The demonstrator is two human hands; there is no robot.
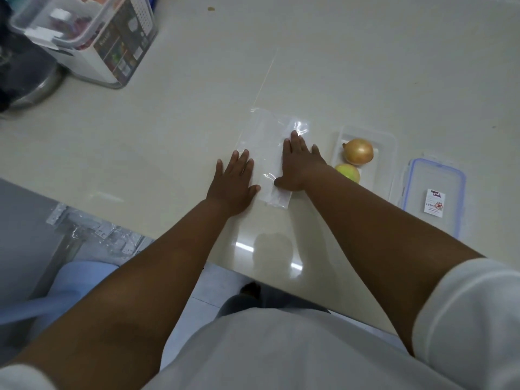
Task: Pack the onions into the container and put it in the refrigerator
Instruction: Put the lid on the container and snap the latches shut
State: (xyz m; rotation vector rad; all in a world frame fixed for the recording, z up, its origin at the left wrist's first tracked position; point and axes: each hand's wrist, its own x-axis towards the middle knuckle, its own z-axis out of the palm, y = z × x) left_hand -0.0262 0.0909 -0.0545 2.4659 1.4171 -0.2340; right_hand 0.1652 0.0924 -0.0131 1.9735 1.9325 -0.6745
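Note:
A clear plastic bag [270, 142] lies flat on the pale countertop. My left hand [233, 178] rests palm down on the bag's left edge, fingers spread. On the bag's right side, my right hand [298, 161] presses flat as well. Just right of it stands a clear rectangular container [385, 144] holding a golden-brown onion [358, 151] and a pale yellow-green onion [349, 172], the latter partly hidden by my right wrist. The container's lid [433, 192], clear with a blue seal and a white label, lies flat further right.
A white box with a clear lid [98, 43] stands at the back left beside a dark metal pot [25, 80]. The counter's front edge [225, 266] runs diagonally below my hands. A light blue stool [56, 288] and wrapped items sit below left.

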